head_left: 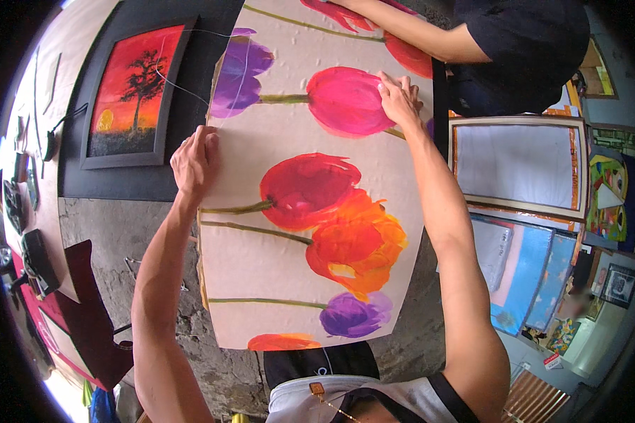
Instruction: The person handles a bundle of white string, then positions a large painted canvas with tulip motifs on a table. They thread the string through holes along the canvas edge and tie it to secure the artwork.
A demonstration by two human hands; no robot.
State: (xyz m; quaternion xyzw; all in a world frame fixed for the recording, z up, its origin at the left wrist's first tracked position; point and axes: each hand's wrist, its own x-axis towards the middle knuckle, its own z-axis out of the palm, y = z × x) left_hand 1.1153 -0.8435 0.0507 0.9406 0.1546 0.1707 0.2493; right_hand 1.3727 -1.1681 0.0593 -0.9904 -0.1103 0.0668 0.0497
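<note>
The big flower painting (289,233) lies flat on the grey stone floor (113,225) in front of me, filling most of the space between my arms. Bare floor shows along its left side and at its lower right corner. Its right edge runs close to a stack of framed canvases (518,166), and its far left corner lies over a black mat (148,180). I count two purple blooms, one pink, one red and one orange on it, with more red cut off at the top and bottom edges.

On the black mat sits one framed sunset picture (137,92) with a dark tree.

Another person's arm (409,32) reaches across the far end.

My left hand (194,161) rests on the painting's left edge, fingers curled down over it. My right hand (400,101) presses near the right edge beside the pink bloom, fingers bunched; I cannot tell whether they pinch anything.
</note>
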